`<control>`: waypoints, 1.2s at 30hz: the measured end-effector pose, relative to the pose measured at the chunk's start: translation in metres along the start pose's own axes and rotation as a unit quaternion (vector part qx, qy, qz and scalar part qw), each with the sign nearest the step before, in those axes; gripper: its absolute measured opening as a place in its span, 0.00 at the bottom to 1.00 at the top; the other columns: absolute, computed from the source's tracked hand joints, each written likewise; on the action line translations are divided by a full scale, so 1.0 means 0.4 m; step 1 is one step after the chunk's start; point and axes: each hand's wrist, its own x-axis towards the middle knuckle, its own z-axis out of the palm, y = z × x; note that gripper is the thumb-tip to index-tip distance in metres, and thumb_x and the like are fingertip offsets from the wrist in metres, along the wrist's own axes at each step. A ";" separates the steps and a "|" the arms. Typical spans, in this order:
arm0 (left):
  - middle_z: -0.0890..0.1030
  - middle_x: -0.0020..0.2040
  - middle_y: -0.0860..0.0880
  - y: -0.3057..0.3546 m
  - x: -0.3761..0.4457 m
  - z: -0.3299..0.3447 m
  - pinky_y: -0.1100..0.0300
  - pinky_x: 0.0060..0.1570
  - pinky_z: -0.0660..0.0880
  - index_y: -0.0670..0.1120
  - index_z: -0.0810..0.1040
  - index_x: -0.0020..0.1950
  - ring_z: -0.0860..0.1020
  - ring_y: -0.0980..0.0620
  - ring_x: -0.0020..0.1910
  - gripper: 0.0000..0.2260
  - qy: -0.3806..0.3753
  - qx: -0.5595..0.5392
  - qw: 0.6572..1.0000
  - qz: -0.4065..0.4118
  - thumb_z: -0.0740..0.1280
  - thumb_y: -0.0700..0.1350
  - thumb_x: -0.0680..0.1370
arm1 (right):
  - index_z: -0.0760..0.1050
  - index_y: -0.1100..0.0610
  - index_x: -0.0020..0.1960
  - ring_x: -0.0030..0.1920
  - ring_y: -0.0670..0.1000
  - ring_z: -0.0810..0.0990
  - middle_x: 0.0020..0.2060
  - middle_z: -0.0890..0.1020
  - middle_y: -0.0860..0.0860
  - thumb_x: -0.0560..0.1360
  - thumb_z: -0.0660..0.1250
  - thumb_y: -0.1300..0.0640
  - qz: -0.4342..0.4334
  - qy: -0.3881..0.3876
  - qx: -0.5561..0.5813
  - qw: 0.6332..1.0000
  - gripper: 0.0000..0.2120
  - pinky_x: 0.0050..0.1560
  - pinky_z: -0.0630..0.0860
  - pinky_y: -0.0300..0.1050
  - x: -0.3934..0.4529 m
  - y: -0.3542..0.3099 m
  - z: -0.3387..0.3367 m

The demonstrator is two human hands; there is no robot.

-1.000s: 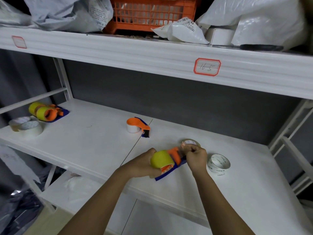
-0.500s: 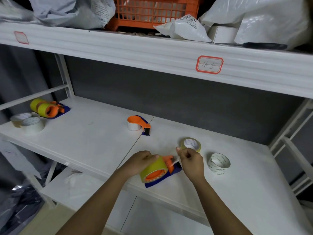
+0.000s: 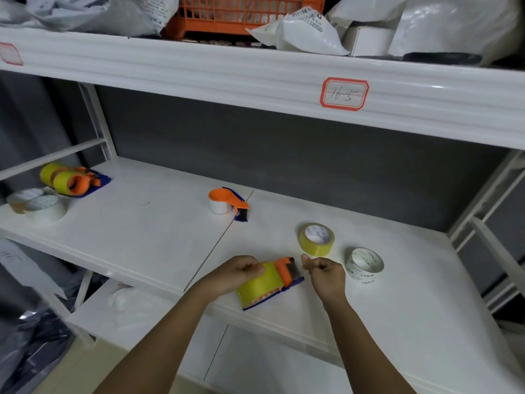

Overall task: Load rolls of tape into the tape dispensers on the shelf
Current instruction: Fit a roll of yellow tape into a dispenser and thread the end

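Centrally, at the front edge of the white shelf (image 3: 397, 294), the left hand (image 3: 237, 273) curls its fingers over a yellow tape roll (image 3: 260, 288) seated in an orange-and-blue dispenser (image 3: 285, 273) that lies on the shelf surface. At 3 o'clock of the dispenser, just beside its dark cutter end, the right hand (image 3: 326, 275) is loosely curled and holds nothing visible; whether a thin tape end is pinched cannot be told. A loose yellow roll (image 3: 316, 239) lies at 1 o'clock and a white roll (image 3: 364, 264) at 3 o'clock, beyond the right hand. Another loaded dispenser (image 3: 227, 203) sits at 11 o'clock. The assembly is judged light and rigid; the roll's smooth face may slip, so hold it across its width and keep clear of the toothed blade.
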 end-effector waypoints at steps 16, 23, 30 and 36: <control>0.75 0.39 0.47 0.001 0.001 -0.018 0.60 0.41 0.68 0.43 0.73 0.41 0.75 0.52 0.39 0.23 0.093 0.103 0.988 -0.063 0.59 0.65 0.76 | 0.76 0.65 0.30 0.33 0.50 0.74 0.31 0.81 0.58 0.73 0.71 0.54 -0.045 0.011 0.025 0.999 0.18 0.39 0.71 0.38 -0.007 -0.033 -0.019; 0.68 0.32 0.51 -0.013 0.027 0.000 0.61 0.32 0.62 0.47 0.65 0.32 0.69 0.55 0.32 0.19 0.123 0.181 0.974 -0.055 0.63 0.59 0.76 | 0.79 0.66 0.34 0.32 0.48 0.73 0.32 0.81 0.59 0.73 0.70 0.54 -0.039 0.042 0.058 0.997 0.15 0.36 0.70 0.34 -0.045 -0.031 -0.010; 0.77 0.42 0.51 0.008 0.028 0.029 0.59 0.38 0.67 0.46 0.73 0.46 0.75 0.51 0.42 0.13 0.155 0.269 0.949 -0.061 0.58 0.55 0.77 | 0.75 0.69 0.32 0.31 0.48 0.73 0.34 0.80 0.63 0.74 0.69 0.56 -0.023 0.067 0.097 0.993 0.19 0.33 0.68 0.26 -0.057 -0.015 -0.005; 0.71 0.31 0.53 -0.031 0.027 0.045 0.61 0.31 0.64 0.50 0.67 0.36 0.73 0.51 0.36 0.17 0.193 0.244 0.950 -0.016 0.61 0.61 0.75 | 0.76 0.71 0.36 0.34 0.50 0.72 0.30 0.76 0.58 0.74 0.69 0.55 0.001 0.053 0.092 0.994 0.18 0.34 0.68 0.28 -0.051 -0.002 -0.012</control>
